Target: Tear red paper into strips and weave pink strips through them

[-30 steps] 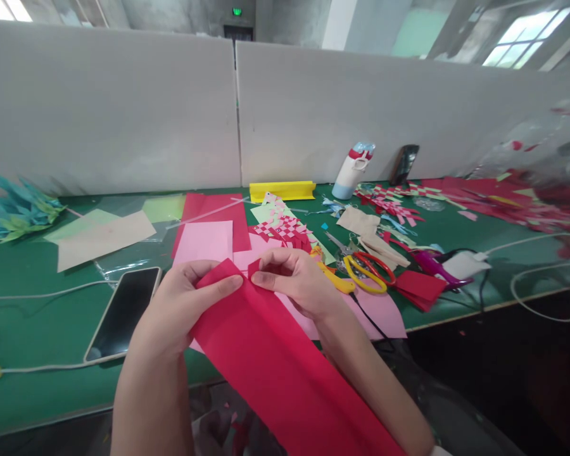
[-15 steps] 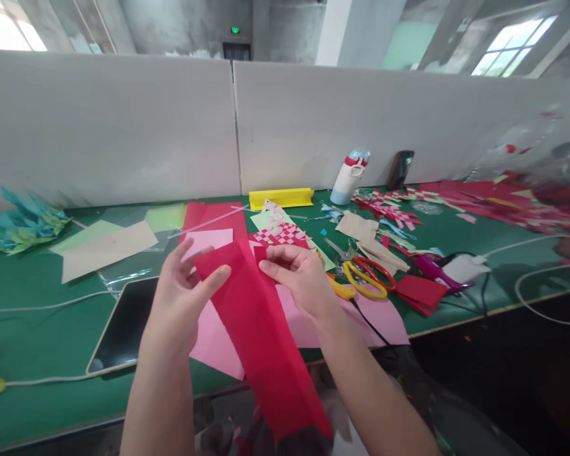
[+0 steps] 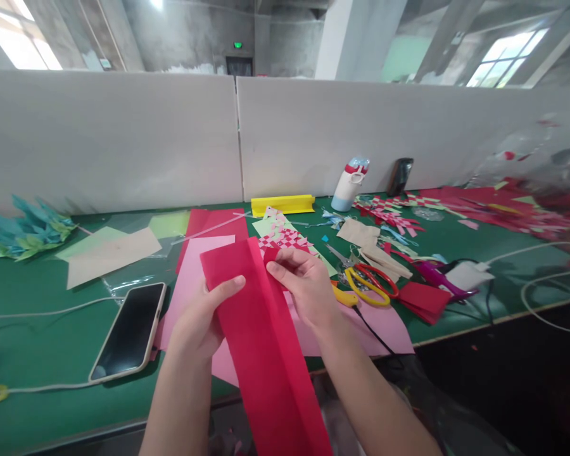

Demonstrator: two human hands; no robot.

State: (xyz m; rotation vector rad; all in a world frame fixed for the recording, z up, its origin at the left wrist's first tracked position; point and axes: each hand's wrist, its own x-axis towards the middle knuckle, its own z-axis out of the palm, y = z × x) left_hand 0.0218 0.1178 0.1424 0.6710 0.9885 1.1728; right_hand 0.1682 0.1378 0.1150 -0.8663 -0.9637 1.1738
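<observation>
A long strip of red paper (image 3: 254, 342), with a lengthwise fold along its right side, slants down toward me over the table's front edge. My left hand (image 3: 204, 316) holds its upper left edge, thumb on the front and fingers behind. Close beside the fold, my right hand (image 3: 301, 282) pinches a small bit of red paper (image 3: 272, 254). I cannot tell whether that bit is separate or joined to the strip. Pink paper sheets (image 3: 190, 266) lie beneath the hands.
A phone (image 3: 130, 332) lies at left. Scissors (image 3: 368, 282), a yellow-handled tool (image 3: 344, 296) and folded red paper (image 3: 425, 301) are at right. Behind stand a yellow holder (image 3: 282, 204) and a bottle (image 3: 350, 183) by a white partition (image 3: 171, 139). Cables cross both sides.
The view has tilted up slightly. My left hand has slid lower along the strip's left edge, its thumb farther onto the paper. The bit in my right hand has turned.
</observation>
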